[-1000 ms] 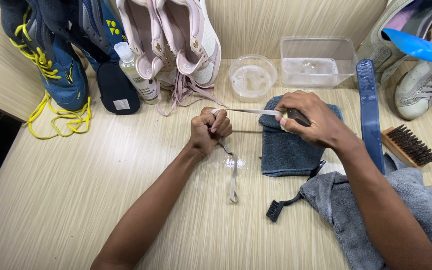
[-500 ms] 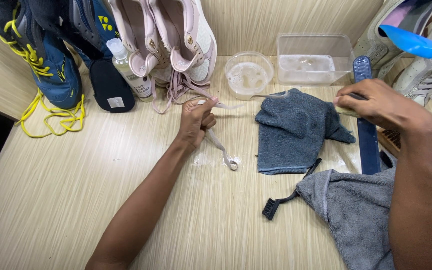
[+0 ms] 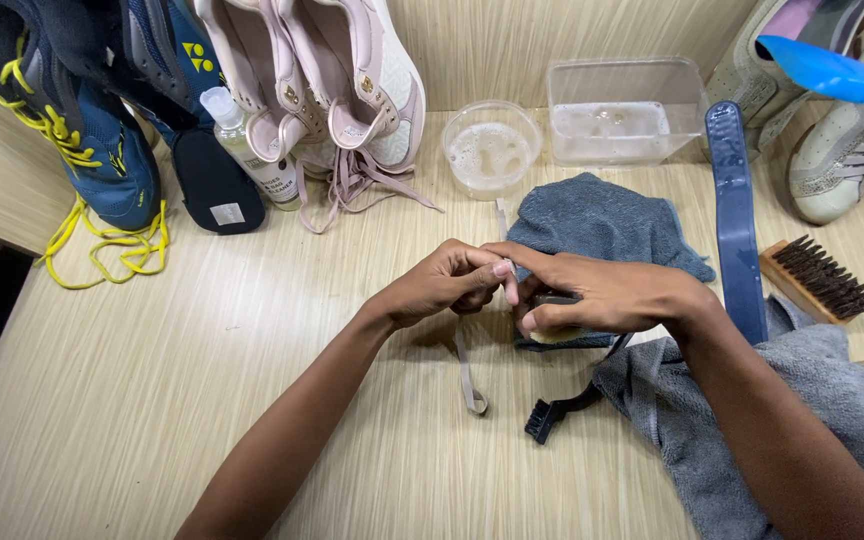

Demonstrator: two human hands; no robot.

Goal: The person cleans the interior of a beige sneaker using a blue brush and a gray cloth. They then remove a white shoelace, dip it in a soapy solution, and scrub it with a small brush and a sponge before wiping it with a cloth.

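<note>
My left hand (image 3: 449,282) and my right hand (image 3: 592,293) meet over the wooden table (image 3: 152,400), both pinching a pale shoelace (image 3: 469,372) whose loose end hangs down onto the table below them. A short stretch of the lace also shows above the hands. My right hand rests on the edge of a dark blue cloth (image 3: 602,225) and seems to cup a small pale object, mostly hidden. A pair of pink-white sneakers (image 3: 317,85) stands at the back.
Blue sneakers with yellow laces (image 3: 92,130), a small cleaner bottle (image 3: 247,150), a round bowl of foamy water (image 3: 492,150) and a clear tub (image 3: 624,108) line the back. A blue strap (image 3: 737,225), bristle brush (image 3: 817,278), grey towel (image 3: 752,420), small black brush (image 3: 562,408) and grey shoes (image 3: 842,130) lie right.
My right hand has come back from the far right to meet my left hand, and both have moved nearer me; the lace, stretched between them before, is now bunched at the fingertips.
</note>
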